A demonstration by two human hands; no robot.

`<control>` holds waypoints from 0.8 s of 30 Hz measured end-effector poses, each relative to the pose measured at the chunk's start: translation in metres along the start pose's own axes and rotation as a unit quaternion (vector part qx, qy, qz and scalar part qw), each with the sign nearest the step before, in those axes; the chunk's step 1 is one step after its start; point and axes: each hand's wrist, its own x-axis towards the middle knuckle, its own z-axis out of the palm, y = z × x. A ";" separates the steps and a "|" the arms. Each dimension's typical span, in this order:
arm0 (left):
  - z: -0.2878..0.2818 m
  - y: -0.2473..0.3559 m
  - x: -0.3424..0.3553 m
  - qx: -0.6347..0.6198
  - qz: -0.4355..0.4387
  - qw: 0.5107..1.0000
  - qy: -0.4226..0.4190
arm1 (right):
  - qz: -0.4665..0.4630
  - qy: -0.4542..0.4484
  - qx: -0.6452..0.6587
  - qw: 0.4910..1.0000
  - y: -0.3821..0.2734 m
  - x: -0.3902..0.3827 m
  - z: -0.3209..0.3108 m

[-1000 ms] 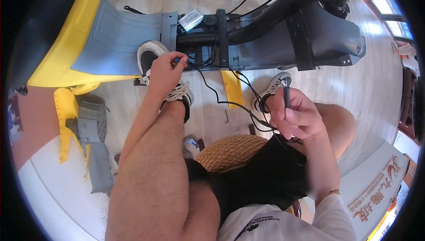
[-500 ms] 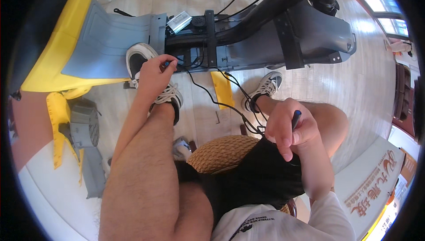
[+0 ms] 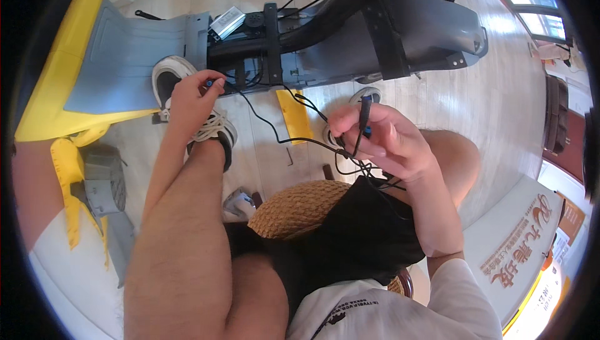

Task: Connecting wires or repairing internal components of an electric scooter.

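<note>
Beside the shoe, my left hand (image 3: pixel 189 101) pinches a small blue-ended cable connector (image 3: pixel 210 82) at the near edge of a grey and yellow vehicle body (image 3: pixel 145 52). Black cables (image 3: pixel 275 135) run from there toward my lap. Above my right thigh, my right hand (image 3: pixel 403 146) is turned palm up, fingers curled loosely around black cable ends with blue-tipped plugs (image 3: pixel 365 114). More of the cable bundle hangs below that hand onto my black shorts. A silver metal box (image 3: pixel 227 22) sits on the frame, next to a thick black tube (image 3: pixel 331 18).
I sit on a woven stool (image 3: pixel 297 210). A yellow strip (image 3: pixel 292 115) and a small hex key (image 3: pixel 289 156) lie on the wooden floor. Yellow and grey panels (image 3: pixel 103 190) stand at the left. A printed white board (image 3: pixel 522 243) is at the right.
My right hand has opened from a fist and turned upward, moving left and up, with cable plugs now showing in it. The view has shifted slightly; my left hand keeps its pinch.
</note>
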 end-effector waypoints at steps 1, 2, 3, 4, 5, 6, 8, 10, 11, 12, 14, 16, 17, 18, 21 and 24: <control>-0.001 -0.002 0.001 0.011 0.009 1.000 -0.004 | 0.001 0.004 -0.002 1.000 -0.001 0.001 0.001; 0.000 -0.004 0.002 0.010 0.003 1.000 -0.005 | 0.007 0.004 0.009 1.000 -0.002 0.001 0.002; 0.000 -0.006 0.002 0.007 0.004 1.000 -0.007 | 0.012 0.005 0.019 1.000 -0.003 0.001 0.003; 0.001 -0.007 0.002 0.004 0.004 1.000 -0.008 | 0.020 0.008 0.056 0.998 -0.003 0.000 0.004; 0.000 -0.008 0.002 0.002 0.002 1.000 -0.007 | 0.020 0.008 0.056 0.998 -0.003 0.000 0.004; 0.000 -0.009 0.001 0.003 0.002 1.000 -0.007 | 0.011 0.032 -0.025 0.999 -0.004 0.000 0.006; -0.001 -0.012 0.002 0.003 0.012 1.000 -0.006 | 0.001 0.054 -0.106 0.993 -0.007 0.001 0.008; 0.001 -0.014 0.003 0.002 0.008 1.000 -0.012 | 0.058 0.098 -0.159 0.981 -0.012 0.002 0.006; 0.001 -0.013 0.003 0.000 0.005 1.000 -0.019 | 0.056 0.095 -0.156 0.982 -0.011 0.000 0.002; 0.000 -0.012 0.002 0.005 0.004 1.000 -0.017 | 0.064 0.099 -0.146 0.982 -0.010 -0.003 -0.004; 0.001 -0.007 0.001 0.032 0.029 0.999 -0.025 | 0.042 0.095 -0.139 0.985 -0.006 -0.004 -0.008; 0.003 -0.007 0.002 0.020 0.021 0.999 -0.028 | 0.054 0.094 -0.139 0.984 -0.002 -0.005 -0.008; 0.003 -0.008 0.002 0.000 0.013 0.999 -0.032 | 0.070 0.096 -0.143 0.983 -0.002 -0.006 -0.009; 0.003 -0.008 0.002 0.002 0.015 0.999 -0.034 | 0.109 0.086 -0.147 0.979 -0.007 -0.007 -0.009; 0.004 -0.006 0.003 -0.009 0.003 1.000 -0.023 | 0.116 0.082 -0.178 0.974 -0.004 -0.008 -0.009; 0.002 -0.001 0.002 -0.052 -0.053 0.997 0.006 | 0.100 0.076 -0.187 0.974 -0.003 -0.008 -0.009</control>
